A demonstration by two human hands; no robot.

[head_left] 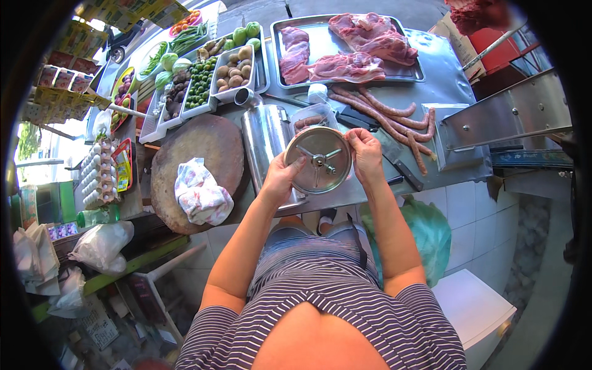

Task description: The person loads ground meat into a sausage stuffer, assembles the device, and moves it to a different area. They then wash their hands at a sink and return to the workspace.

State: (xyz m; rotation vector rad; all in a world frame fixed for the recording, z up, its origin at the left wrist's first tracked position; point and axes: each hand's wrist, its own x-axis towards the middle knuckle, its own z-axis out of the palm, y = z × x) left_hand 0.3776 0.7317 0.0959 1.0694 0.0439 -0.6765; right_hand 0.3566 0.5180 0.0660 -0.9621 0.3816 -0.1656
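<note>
Between my two hands is a round metal piston plate (pixel 308 177) with a three-armed hub and a small valve at its middle. My left hand (pixel 282 180) grips its left edge, thumb lying on the face. At the upper right of its rim my right hand (pixel 366 150) pinches with thumb and fingertips; whatever thin part sits in that pinch is hard to make out. Just left of the plate a shiny steel sausage stuffer cylinder (pixel 262 132) lies on the metal table (pixel 345 198), with a short spout at its far end. Behind the plate stands a clear tub (pixel 313 116) with sausage in it.
Raw sausages (pixel 404 120) and knives (pixel 404 172) lie to the right. A tray (pixel 422 69) of raw meat is at the back. Left are a round chopping block (pixel 165 163) with a crumpled cloth (pixel 200 191), vegetable bins (pixel 197 105) and eggs (pixel 98 172).
</note>
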